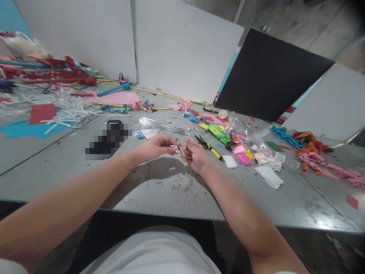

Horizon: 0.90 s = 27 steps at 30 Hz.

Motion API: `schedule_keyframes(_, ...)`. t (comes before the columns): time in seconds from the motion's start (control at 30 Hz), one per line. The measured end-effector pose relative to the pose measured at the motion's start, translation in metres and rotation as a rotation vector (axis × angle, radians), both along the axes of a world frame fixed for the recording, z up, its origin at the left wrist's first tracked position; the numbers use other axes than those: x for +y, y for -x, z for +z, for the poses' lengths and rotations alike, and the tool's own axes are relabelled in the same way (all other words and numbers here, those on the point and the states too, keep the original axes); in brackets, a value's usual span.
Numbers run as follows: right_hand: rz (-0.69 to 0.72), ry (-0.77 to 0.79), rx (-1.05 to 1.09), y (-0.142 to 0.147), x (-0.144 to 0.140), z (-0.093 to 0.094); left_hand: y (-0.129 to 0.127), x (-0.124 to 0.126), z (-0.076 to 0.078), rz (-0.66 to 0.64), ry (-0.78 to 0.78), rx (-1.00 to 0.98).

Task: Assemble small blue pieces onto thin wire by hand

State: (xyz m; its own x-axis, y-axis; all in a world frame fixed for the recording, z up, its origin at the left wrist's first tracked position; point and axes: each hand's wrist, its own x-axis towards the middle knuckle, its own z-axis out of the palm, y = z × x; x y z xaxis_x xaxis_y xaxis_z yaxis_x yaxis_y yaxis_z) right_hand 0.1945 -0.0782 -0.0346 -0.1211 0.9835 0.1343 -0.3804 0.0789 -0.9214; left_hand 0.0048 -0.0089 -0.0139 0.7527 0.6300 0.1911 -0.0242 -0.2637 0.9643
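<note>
Above the grey table, my left hand (156, 147) pinches a small white curved piece (174, 148) between thumb and fingers. It is too small to tell what the piece is made of. Close by on the right, my right hand (195, 155) has its fingers curled in and the thumb pressed on top. Whatever those fingers hold, if anything, is hidden. Pliers with yellow-and-black handles (214, 151) lie just beyond my right hand. Behind my left hand is a bundle of thin wires (168, 127) beside a crumpled white wrapper (149, 133).
Bright clay packets (218, 131) and clear plastic bags (242, 127) lie to the right. Folded white paper (269, 176) and pink crepe paper (322, 165) sit farther right. White paper strips (68, 106) and a dark, partly blurred object (114, 125) are left. Upright boards (182, 49) stand behind.
</note>
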Motion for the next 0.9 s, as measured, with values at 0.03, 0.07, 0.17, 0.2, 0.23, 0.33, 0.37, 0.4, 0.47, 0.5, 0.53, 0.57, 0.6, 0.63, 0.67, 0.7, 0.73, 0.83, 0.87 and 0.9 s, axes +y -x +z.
schedule_keyframes(0.03,0.004,0.007,0.028,0.001,-0.001,0.001,0.000,0.000,0.000,-0.001,-0.003,0.000)
schedule_keyframes(0.07,0.011,0.013,0.053,0.002,-0.002,0.002,0.000,0.000,-0.001,-0.005,-0.005,0.002)
schedule_keyframes(0.17,0.033,0.021,0.087,0.003,-0.006,0.004,0.000,0.000,-0.002,-0.013,0.006,-0.003)
schedule_keyframes(0.2,0.034,0.021,0.088,0.003,-0.007,0.005,0.000,0.001,-0.003,-0.011,0.007,-0.008)
schedule_keyframes(0.23,0.028,0.019,0.088,0.004,-0.007,0.005,0.000,0.001,-0.003,-0.007,0.006,-0.012)
schedule_keyframes(0.33,0.007,0.001,0.093,0.004,-0.007,0.004,0.001,0.002,-0.004,-0.002,-0.020,-0.008)
schedule_keyframes(0.37,0.004,-0.005,0.095,0.004,-0.007,0.004,0.001,0.001,-0.004,-0.005,-0.032,-0.002)
schedule_keyframes(0.4,0.005,-0.008,0.098,0.004,-0.007,0.004,0.001,0.001,-0.004,-0.009,-0.042,0.003)
schedule_keyframes(0.47,0.010,-0.004,0.106,0.004,-0.007,0.005,0.001,-0.002,-0.003,-0.012,-0.066,0.011)
schedule_keyframes(0.5,0.011,0.000,0.110,0.005,-0.008,0.005,0.000,-0.004,-0.002,-0.001,-0.083,0.011)
schedule_keyframes(0.53,0.007,0.001,0.113,0.006,-0.008,0.006,0.000,-0.006,0.000,0.025,-0.105,0.005)
schedule_keyframes(0.57,-0.001,0.002,0.112,0.006,-0.009,0.006,-0.001,-0.009,0.001,0.069,-0.132,-0.005)
schedule_keyframes(0.6,-0.009,0.003,0.108,0.007,-0.010,0.007,-0.001,-0.012,0.003,0.126,-0.161,-0.018)
schedule_keyframes(0.63,-0.017,0.007,0.101,0.007,-0.010,0.007,-0.002,-0.014,0.004,0.188,-0.189,-0.032)
schedule_keyframes(0.67,-0.024,0.012,0.093,0.008,-0.011,0.007,-0.002,-0.016,0.005,0.242,-0.217,-0.045)
schedule_keyframes(0.7,-0.031,0.018,0.085,0.008,-0.011,0.007,-0.002,-0.017,0.006,0.279,-0.246,-0.058)
schedule_keyframes(0.73,-0.036,0.027,0.079,0.009,-0.011,0.007,-0.002,-0.017,0.006,0.299,-0.277,-0.068)
schedule_keyframes(0.83,-0.062,0.053,0.073,0.009,-0.011,0.007,-0.002,-0.017,0.006,0.285,-0.372,-0.093)
schedule_keyframes(0.87,-0.070,0.061,0.072,0.009,-0.010,0.007,-0.002,-0.017,0.006,0.272,-0.396,-0.097)
schedule_keyframes(0.9,-0.076,0.067,0.073,0.009,-0.010,0.007,-0.002,-0.017,0.006,0.260,-0.416,-0.096)
